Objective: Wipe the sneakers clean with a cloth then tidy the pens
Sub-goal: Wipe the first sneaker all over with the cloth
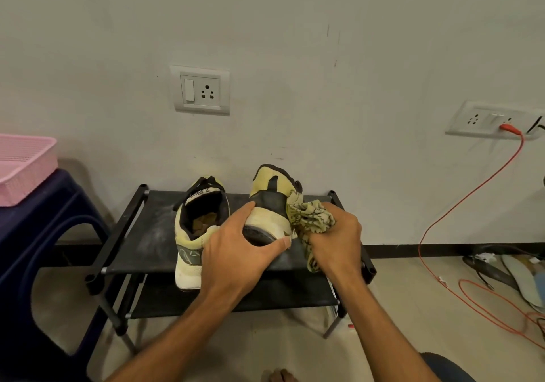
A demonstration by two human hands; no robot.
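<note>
- Fingers of your left hand [239,249] wrap one end of the tilted sneaker [269,198], with the thumb on its dark sole. The other end points up toward twelve o'clock.
- Your right hand [336,237] clenches a bunched, patterned cloth [312,219], pressed against the sneaker's side at its three o'clock.
- The second sneaker [191,240] stands on the black rack [138,234] at the held one's nine o'clock, opening facing you, just beside your left hand.
- Farther out, a pink basket [23,169] rests on a blue stool [38,234] at nine o'clock, a wall socket [200,89] sits at twelve, and a red cable [472,193] trails at three.
</note>
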